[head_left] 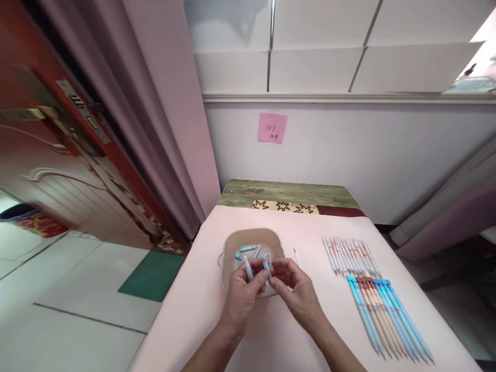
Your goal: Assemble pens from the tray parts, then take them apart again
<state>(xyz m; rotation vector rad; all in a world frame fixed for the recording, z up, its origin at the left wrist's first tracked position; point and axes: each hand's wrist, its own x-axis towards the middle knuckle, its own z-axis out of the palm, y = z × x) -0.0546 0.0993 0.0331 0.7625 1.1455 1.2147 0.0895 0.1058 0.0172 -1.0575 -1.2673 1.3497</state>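
Small blue piece: I see a small blue piece (266,262), pale blue with a rounded top. It is up over the tub, between my two hands.
Left hand: My left hand (241,297) pinches the small blue piece. It also holds a pale blue tube (248,268) with a white tip, pointing up.
Right hand: My right hand (300,295) has its fingers bent in close, right by the low end of the piece. I can't tell if they grip it.
Tub: The beige tub (228,247) sits nearer the left edge of the pink table (197,299). Little blue parts (248,249) lie inside.
White stick: A thin white stick (296,256) with a dark tip lies just right of the tub.
Pencils: Near the right edge, pale sticks (351,256) lie in a row. Closer to me are blue and tan sticks (387,318) with points.
Pink note: The pink note (272,128) on the wall says "357". I can't read the small marks below.
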